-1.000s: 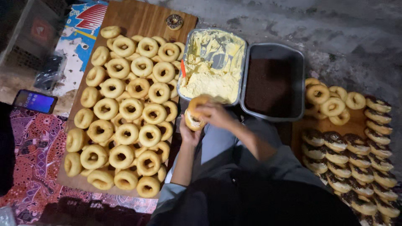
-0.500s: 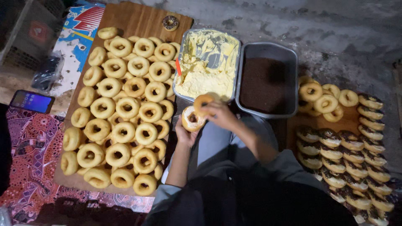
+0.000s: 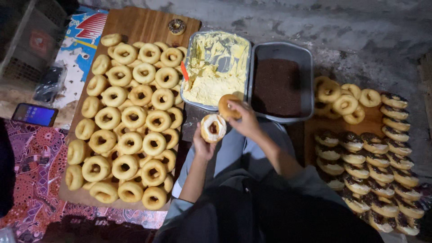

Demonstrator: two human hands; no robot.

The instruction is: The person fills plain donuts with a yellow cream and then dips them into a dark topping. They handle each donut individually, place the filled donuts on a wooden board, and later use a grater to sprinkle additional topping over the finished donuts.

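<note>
Head view, left hand (image 3: 203,145) cupping cream-faced doughnut half (image 3: 213,128) at centre, right hand (image 3: 245,119) pinching plain doughnut half (image 3: 226,107) just at its 1 o'clock, buttercream tray (image 3: 216,67) at 12 o'clock, chocolate sprinkle tray (image 3: 279,85) beside, plain doughnuts on wooden board (image 3: 135,22) at 9 o'clock.

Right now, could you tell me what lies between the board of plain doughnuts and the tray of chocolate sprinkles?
In the head view, the tray of yellow cream lies between the board of plain doughnuts and the tray of chocolate sprinkles.

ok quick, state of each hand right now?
Left hand: closed on the cream-spread donut half, cut side up.
Right hand: closed on the other donut half, beside the cream tray.
</note>
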